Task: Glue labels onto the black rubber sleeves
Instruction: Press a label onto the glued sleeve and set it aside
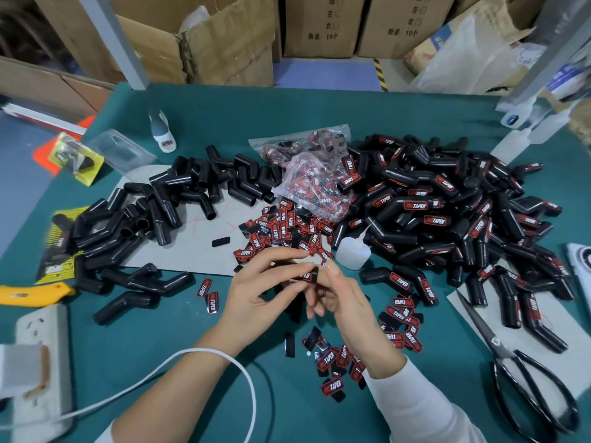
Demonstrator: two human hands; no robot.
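Note:
My left hand (259, 289) and my right hand (339, 302) meet above the green table, both pinching one black rubber sleeve (311, 276) that carries a red label. Plain black sleeves (166, 199) lie heaped at the left. Labelled sleeves (447, 206) form a big pile at the right. Loose red-and-black labels (284, 228) are spread just beyond my hands, more labels (399, 318) lie at my right wrist. A small white glue bottle (353, 252) stands right of the label heap.
Black scissors (524, 375) lie at the right front. A white power strip (41, 356) with its cable (224, 356) sits at the left front, next to a yellow cutter (35, 294). Plastic bags of labels (307, 174) lie in the middle. Cardboard boxes (224, 39) stand behind the table.

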